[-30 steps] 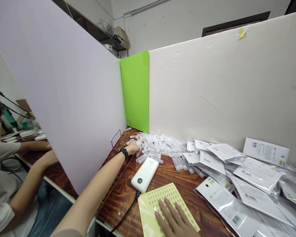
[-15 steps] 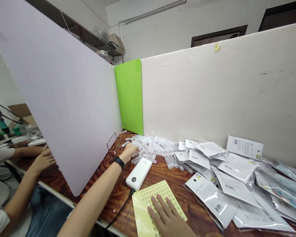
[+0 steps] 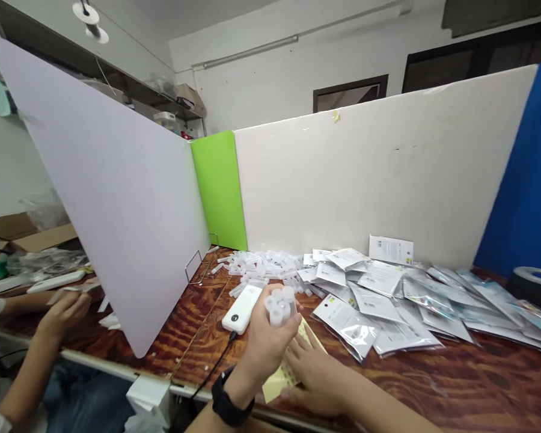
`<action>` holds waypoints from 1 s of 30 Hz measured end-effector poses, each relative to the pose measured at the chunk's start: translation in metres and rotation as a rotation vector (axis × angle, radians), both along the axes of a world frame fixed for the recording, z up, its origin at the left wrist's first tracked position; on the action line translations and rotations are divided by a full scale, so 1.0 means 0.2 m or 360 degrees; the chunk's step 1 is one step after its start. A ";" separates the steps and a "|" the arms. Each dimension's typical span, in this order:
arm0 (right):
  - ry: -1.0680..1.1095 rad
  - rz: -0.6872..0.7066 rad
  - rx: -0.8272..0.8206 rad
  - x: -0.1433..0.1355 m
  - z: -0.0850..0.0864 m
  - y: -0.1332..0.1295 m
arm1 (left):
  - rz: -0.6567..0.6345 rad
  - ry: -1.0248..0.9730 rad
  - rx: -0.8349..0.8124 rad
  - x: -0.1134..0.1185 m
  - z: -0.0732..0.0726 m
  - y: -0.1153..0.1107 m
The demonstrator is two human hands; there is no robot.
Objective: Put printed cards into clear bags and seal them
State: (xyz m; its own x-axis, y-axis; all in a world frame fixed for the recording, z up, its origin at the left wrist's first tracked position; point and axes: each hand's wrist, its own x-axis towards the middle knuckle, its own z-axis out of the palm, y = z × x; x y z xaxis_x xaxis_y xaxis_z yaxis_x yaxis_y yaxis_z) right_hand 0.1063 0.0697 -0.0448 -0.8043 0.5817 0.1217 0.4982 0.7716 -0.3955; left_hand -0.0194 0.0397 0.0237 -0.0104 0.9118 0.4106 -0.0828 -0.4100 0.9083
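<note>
My left hand (image 3: 267, 337), with a black band on the wrist, is closed around a bundle of several translucent plastic tubes (image 3: 280, 305), their round ends facing me. Below and to its right, my right hand (image 3: 318, 373) lies with fingers stretched out on a yellow sticker sheet (image 3: 277, 385) with rows of small dots. The left hand and the right forearm hide part of the sheet. Behind the left hand is a white power bank (image 3: 242, 309) with a black cable. Beyond it a heap of loose translucent tubes (image 3: 265, 264) spreads over the wooden table (image 3: 198, 328).
Many flat printed packets (image 3: 379, 300) in clear bags pile up on the right, with a black tape roll (image 3: 534, 288) past them. A pale partition (image 3: 126, 198) on the left separates a co-worker's hands (image 3: 65, 310). White, green and blue panels stand behind the table.
My left hand has come back from the tube heap towards me and now holds a bundle of tubes above the sheet. My right hand stays on the sheet. The view has turned right.
</note>
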 end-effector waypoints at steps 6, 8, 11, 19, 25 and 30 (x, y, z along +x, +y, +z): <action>0.1054 -0.0420 -0.0365 0.10 0.18 -0.07 | -0.0034 0.0178 0.0201 0.05 -0.05 -0.13; 0.1342 -0.0375 -0.0431 0.14 0.23 -0.13 | -0.0029 0.0233 0.0220 0.07 -0.05 -0.15; 0.1663 -0.0183 -0.0356 0.18 0.28 -0.22 | -0.0074 0.0215 0.0215 0.09 -0.04 -0.16; 0.1522 -0.0200 -0.0433 0.20 0.32 -0.28 | -0.0409 0.0099 -0.0010 0.16 0.01 -0.19; 0.1682 -0.0477 -0.0771 0.15 0.20 -0.22 | -0.0342 -0.0068 -0.0260 0.16 -0.03 -0.18; 0.1846 -0.0506 -0.1062 0.06 0.17 -0.17 | -0.0166 -0.0228 -0.0376 0.11 -0.08 -0.14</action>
